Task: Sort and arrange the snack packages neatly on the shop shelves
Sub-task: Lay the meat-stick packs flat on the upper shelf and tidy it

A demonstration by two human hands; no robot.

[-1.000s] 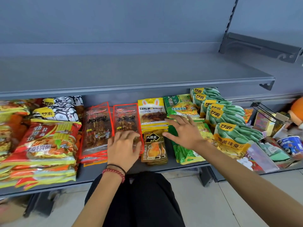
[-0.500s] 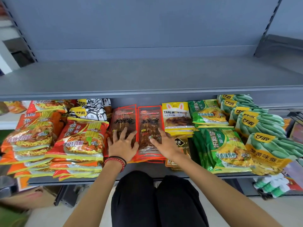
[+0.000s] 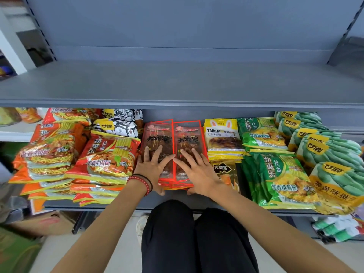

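Note:
Two stacks of red-bordered clear skewer snack packs lie side by side in the middle of the lower shelf [image 3: 122, 203]. My left hand [image 3: 152, 168], with a red bead bracelet on its wrist, lies flat on the left stack [image 3: 157, 134], fingers spread and thumb at the front edge. My right hand [image 3: 197, 172] lies the same way on the right stack [image 3: 188, 136]. Both palms press on the packs and neither closes around one. Yellow rabbit-print packs [image 3: 223, 136] and small dark packs [image 3: 226, 170] sit just right of my right hand.
Red noodle bags [image 3: 108, 154] and orange noodle bags [image 3: 49, 152] are piled on the left, with black-and-white bags [image 3: 122, 123] behind. Green noodle bags [image 3: 281, 178] and green bean bags [image 3: 332, 154] fill the right. The grey upper shelf [image 3: 177, 83] overhangs. My knees [image 3: 197, 233] are below the shelf edge.
My right hand left the green bags and came left onto the right skewer stack. My left hand shifted to the left stack. The two stacks now lie closer together and straighter.

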